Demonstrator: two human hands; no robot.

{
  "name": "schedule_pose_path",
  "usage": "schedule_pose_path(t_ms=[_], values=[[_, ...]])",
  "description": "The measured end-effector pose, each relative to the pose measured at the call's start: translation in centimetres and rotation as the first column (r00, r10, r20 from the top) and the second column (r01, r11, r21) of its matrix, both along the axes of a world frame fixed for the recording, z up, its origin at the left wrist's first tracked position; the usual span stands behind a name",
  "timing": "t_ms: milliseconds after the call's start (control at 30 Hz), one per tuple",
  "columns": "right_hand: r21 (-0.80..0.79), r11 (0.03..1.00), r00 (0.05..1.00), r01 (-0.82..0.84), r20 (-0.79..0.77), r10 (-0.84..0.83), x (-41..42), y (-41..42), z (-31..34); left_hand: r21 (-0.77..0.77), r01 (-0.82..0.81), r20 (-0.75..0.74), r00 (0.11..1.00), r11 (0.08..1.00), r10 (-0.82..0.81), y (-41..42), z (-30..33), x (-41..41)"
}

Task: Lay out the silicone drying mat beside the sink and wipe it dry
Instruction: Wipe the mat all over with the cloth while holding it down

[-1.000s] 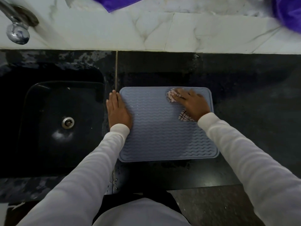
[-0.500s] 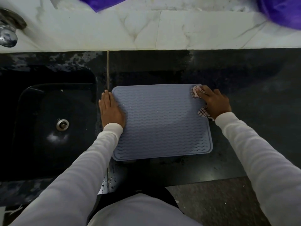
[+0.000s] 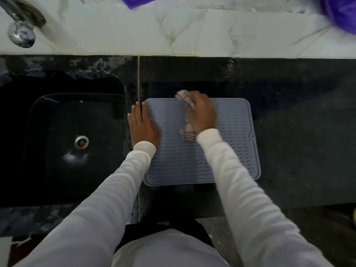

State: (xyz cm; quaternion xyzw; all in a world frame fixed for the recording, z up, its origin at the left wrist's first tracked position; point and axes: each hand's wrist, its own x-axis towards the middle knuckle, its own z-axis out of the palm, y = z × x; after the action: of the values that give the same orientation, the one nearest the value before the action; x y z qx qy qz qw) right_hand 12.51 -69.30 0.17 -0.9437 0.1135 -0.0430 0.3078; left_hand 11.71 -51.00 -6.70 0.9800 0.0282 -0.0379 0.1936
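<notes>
The grey-blue silicone drying mat (image 3: 231, 143) with wavy ridges lies flat on the dark counter just right of the sink (image 3: 57, 132). My left hand (image 3: 141, 125) presses flat on the mat's left edge, fingers straight. My right hand (image 3: 201, 110) is over the mat's far middle and holds a checked cloth (image 3: 187, 132) against it. The cloth shows beyond my fingertips at the mat's far edge and below my palm. Both hands are a little blurred.
A black sink with a metal drain (image 3: 81, 142) fills the left. A chrome tap (image 3: 20, 33) juts from the white marble wall. Purple cloth (image 3: 341, 14) hangs at the top right. Water drops lie on the counter's near edge (image 3: 137, 211).
My right hand with the cloth swept from the mat's far middle to its right edge, then back left to the far middle. My left hand stayed on the mat's left edge.
</notes>
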Motion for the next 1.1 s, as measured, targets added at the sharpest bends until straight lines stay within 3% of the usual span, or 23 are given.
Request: schedule_pose_path(t_ms=[133,233,467,667,1100], values=[[-0.139,0.977,0.980,-0.162,-0.135,0.143,0.2,8.9,-2.5,0.118,0.086,-0.042,0.996,0.989,-0.081,0.2,-0.5,0.2],[-0.234,0.939,0.952,-0.252,-0.234,0.197,-0.2,10.5,-4.5,0.231,0.138,-0.068,0.990,0.963,-0.125,0.2,-0.8,0.1],[-0.388,0.836,0.909,-0.387,-0.314,0.275,0.4,8.7,-4.8,0.115,0.060,-0.033,0.998,0.992,-0.056,-0.1,-0.5,0.4],[-0.393,0.775,0.864,-0.495,-0.319,0.390,1.7,5.3,-3.9,0.094,0.064,-0.008,0.998,0.994,-0.063,-0.2,-0.4,0.1],[-0.445,0.795,0.905,-0.412,-0.302,0.300,0.0,-7.8,-2.7,0.100,0.050,0.012,0.999,0.994,-0.051,-0.1,-0.8,0.0]])
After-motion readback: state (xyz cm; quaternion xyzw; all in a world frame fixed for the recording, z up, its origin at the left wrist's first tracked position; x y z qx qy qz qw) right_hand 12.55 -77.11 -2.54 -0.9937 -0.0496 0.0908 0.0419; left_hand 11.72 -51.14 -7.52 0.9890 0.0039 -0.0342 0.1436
